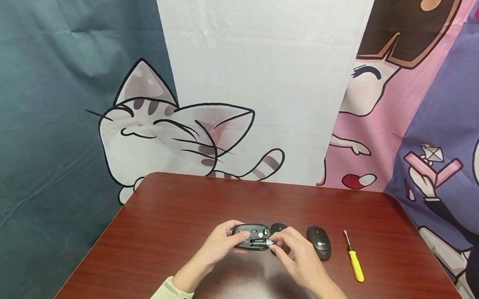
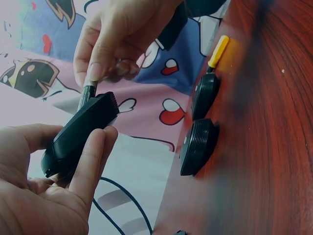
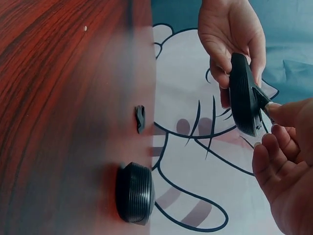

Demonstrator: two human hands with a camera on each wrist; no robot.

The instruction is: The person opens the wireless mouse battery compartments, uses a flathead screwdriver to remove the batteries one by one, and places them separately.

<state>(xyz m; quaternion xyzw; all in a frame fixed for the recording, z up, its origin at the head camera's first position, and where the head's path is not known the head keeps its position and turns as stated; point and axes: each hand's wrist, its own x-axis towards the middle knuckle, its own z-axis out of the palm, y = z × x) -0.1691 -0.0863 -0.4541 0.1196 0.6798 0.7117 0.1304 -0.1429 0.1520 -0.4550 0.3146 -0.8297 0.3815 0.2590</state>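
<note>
My left hand (image 1: pixel 220 240) grips a black computer mouse (image 1: pixel 244 230) above the table, its underside turned up and the battery slot exposed. In the left wrist view the mouse (image 2: pixel 80 132) sits between thumb and fingers. A dark battery (image 1: pixel 258 242) with a silvery end lies at the slot; in the left wrist view the battery (image 2: pixel 87 98) sticks out at a slant from the mouse. My right hand (image 1: pixel 298 258) pinches its outer end between thumb and forefinger. In the right wrist view the right hand (image 3: pixel 288 156) partly hides the battery (image 3: pixel 262 100).
Right of the hands lies a black mouse (image 1: pixel 319 242), and another mouse (image 1: pixel 278 228) is half hidden behind the right hand. A screwdriver (image 1: pixel 354 261) with a yellow handle lies farther right. A small black piece (image 3: pixel 140 119) rests on the table (image 3: pixel 73 98).
</note>
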